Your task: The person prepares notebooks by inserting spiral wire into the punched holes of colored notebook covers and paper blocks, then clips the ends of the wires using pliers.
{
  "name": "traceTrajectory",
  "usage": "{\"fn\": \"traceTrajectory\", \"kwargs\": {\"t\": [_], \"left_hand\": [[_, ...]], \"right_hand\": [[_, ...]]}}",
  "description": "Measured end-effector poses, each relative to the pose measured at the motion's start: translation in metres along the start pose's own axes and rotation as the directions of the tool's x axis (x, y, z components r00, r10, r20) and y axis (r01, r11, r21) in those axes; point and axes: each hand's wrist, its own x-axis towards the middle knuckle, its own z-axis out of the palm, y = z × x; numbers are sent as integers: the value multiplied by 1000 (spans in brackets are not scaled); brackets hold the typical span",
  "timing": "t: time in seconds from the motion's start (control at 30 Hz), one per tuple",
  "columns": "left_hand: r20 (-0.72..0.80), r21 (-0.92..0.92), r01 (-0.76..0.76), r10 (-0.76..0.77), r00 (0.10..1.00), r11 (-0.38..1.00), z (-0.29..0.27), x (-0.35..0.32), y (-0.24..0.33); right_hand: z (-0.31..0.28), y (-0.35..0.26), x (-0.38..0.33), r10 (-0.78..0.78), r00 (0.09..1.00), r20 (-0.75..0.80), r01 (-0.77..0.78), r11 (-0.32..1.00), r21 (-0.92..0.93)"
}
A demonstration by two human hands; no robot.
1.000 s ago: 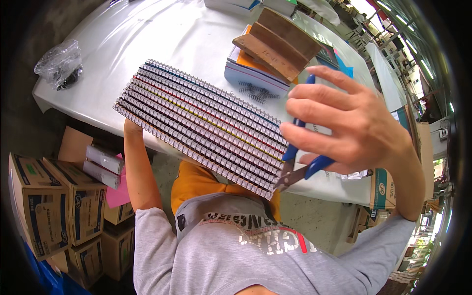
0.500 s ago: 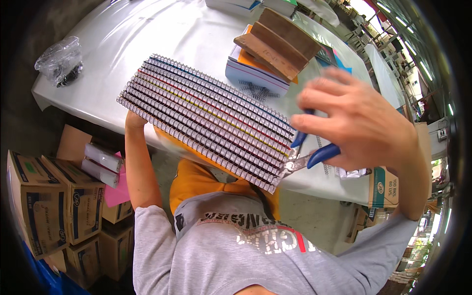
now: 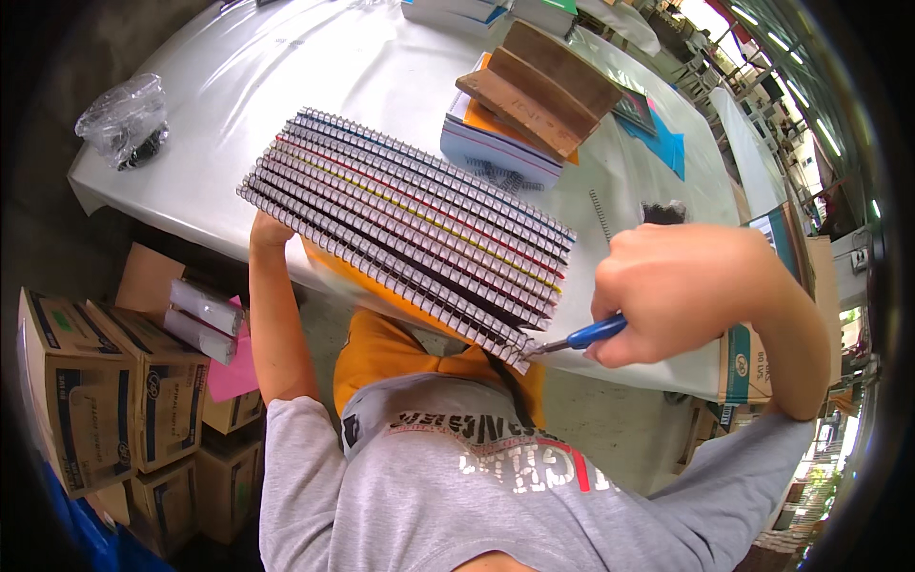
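A stack of several spiral-bound notebooks (image 3: 405, 224) lies with its wire spines facing up, resting against my body and the table's front edge. My left hand (image 3: 267, 227) grips the stack's left end from beneath, mostly hidden by it. My right hand (image 3: 691, 291) is closed around blue-handled pliers (image 3: 577, 338). The metal tip of the pliers touches the wire end of the nearest spine at the stack's lower right corner.
A white-covered table (image 3: 286, 86) carries a clear plastic bag (image 3: 124, 119) at left, a pile of notebooks under brown boards (image 3: 529, 100), a loose wire coil (image 3: 600, 214) and blue sheets (image 3: 662, 143). Cardboard boxes (image 3: 81, 381) stand on the floor at left.
My right hand moved from over the stack's right part down to its lower right corner and closed tighter on the pliers. The stack shifted slightly.
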Motion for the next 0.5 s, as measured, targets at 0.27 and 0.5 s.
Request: {"fn": "traceTrajectory", "kwargs": {"t": [0.27,0.5], "left_hand": [[-175,-214,50,-89,981,976,-29,-36,-14],[-446,67,-3,33,895,998,13,-144,2]], "right_hand": [[92,71,-17,273,739,-616,-223,962,159],[240,65,104,763,414,-496,-499,646,578]]}}
